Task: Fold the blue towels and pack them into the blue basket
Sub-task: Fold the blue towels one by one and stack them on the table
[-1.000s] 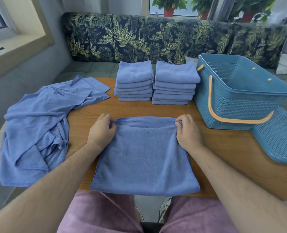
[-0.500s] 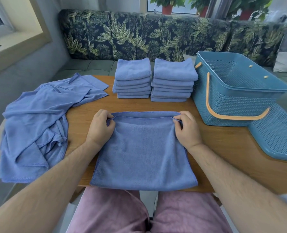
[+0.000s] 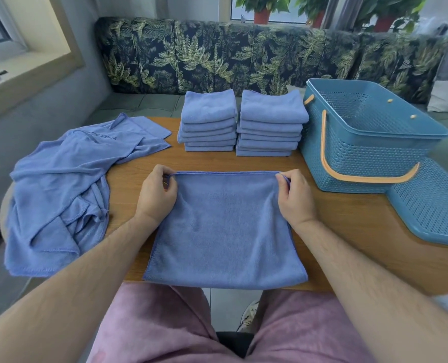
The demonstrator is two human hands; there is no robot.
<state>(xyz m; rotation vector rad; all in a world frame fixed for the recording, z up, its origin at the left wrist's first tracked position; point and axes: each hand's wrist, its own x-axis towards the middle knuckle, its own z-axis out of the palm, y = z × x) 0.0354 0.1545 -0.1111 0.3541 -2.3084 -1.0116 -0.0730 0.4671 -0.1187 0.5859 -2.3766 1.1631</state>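
Mid-fold on the wooden table, the left hand and right hand each pinch a far corner of the blue towel, apparently ready to fold again before the blue basket gets anything.

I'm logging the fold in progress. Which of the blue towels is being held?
The towel spread flat in front: the left hand and right hand pinch its far corners. The left stack, right stack and crumpled heap lie untouched.
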